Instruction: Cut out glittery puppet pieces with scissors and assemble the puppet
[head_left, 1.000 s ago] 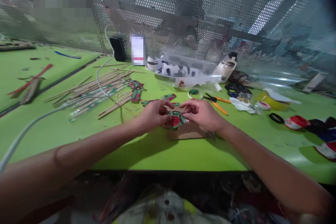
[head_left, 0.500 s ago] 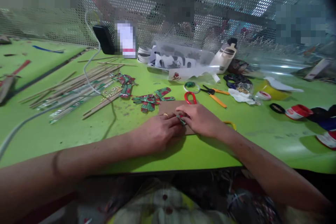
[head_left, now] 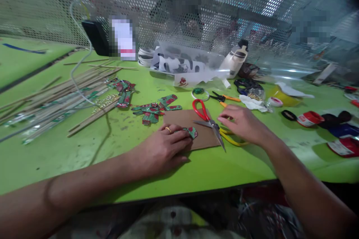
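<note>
My left hand (head_left: 165, 147) lies over a small green-and-red patterned strip (head_left: 192, 132), its fingers holding the strip against a brown cardboard piece (head_left: 206, 136). Part of the strip is hidden under those fingers. Scissors (head_left: 213, 124) with one red and one yellow handle rest spread across the cardboard's right side. Just above the yellow handle is my right hand (head_left: 242, 123), loosely curled with fingers apart and nothing visible in it. Behind it lie orange-handled pliers (head_left: 224, 98). Several similar patterned strips (head_left: 151, 112) are piled left of the cardboard.
Thin wooden sticks (head_left: 92, 117) and plastic sleeves cover the left side, crossed by a white cable (head_left: 75, 71). At the back stand a phone (head_left: 95, 38), a plastic tray (head_left: 185, 61) and a white bottle (head_left: 235, 59). Red tape rolls (head_left: 310, 118) lie at right.
My right hand has let go of the patterned strip and moved right, towards the scissors' yellow handle. This uncovers the scissors and cardboard. My left hand stays on the strip; the view has shifted.
</note>
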Tool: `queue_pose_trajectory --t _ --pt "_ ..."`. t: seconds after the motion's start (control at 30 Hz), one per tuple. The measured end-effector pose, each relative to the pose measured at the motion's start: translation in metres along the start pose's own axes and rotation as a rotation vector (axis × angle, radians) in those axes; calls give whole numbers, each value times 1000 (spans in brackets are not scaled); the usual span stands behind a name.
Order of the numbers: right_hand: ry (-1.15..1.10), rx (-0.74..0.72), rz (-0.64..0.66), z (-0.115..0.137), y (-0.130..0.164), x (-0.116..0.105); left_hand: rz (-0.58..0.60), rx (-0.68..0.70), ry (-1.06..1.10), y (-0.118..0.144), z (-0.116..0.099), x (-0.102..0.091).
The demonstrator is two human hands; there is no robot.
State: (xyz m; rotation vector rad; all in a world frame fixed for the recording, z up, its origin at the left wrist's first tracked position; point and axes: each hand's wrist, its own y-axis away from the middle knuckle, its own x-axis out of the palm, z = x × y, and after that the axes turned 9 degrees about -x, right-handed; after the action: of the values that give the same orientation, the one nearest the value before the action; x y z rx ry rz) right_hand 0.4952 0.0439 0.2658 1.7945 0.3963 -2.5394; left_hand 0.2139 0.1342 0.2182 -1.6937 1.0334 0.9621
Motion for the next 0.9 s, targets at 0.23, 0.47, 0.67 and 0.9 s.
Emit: queue_pose_trajectory --t 0.23,0.47,0.67,0.9 --pt "-190 166 239 -12 2 14 -76 42 25 1 1 -1" --pt "-329 314 336 -13 -1 8 -116 78 -19 -1 -2 -1" --pt "-379 438 281 -5 2 16 -168 68 -25 -1 -2 1" --pt "-519 525 201 2 8 16 -164 67 -51 2 0 4"
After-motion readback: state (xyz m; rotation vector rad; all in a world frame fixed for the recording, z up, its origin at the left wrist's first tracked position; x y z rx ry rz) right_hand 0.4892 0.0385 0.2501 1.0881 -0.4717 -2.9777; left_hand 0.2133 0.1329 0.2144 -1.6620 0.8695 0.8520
